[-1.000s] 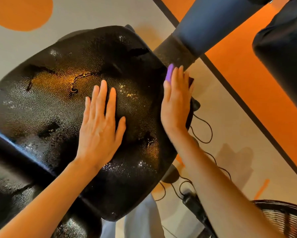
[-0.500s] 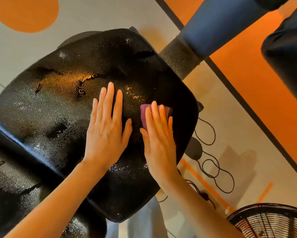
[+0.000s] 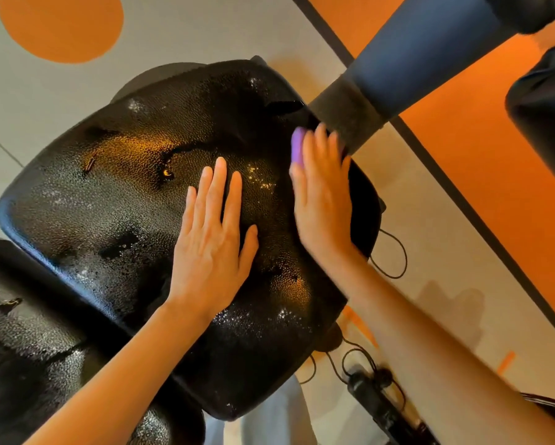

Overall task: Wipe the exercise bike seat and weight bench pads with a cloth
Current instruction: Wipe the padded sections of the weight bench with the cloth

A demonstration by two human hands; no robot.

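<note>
A glossy black textured pad (image 3: 115, 200) with cracks in its cover fills the middle of the view. My left hand (image 3: 211, 239) lies flat on it with straight fingers. My right hand (image 3: 322, 194) presses a purple cloth (image 3: 298, 148) against the pad's right edge; only a strip of the cloth shows past my fingers. A second black pad (image 3: 19, 342) adjoins at the lower left.
A blue padded bar with a dark collar (image 3: 398, 69) slants in from the upper right, close to my right fingertips. Another black pad (image 3: 546, 123) is at the right edge. Black cables (image 3: 395, 255) and a dark device (image 3: 375, 403) lie on the grey and orange floor.
My right hand has swept the cloth from the pad's middle out to its right edge, as it was a second ago. My left hand has stayed flat in place.
</note>
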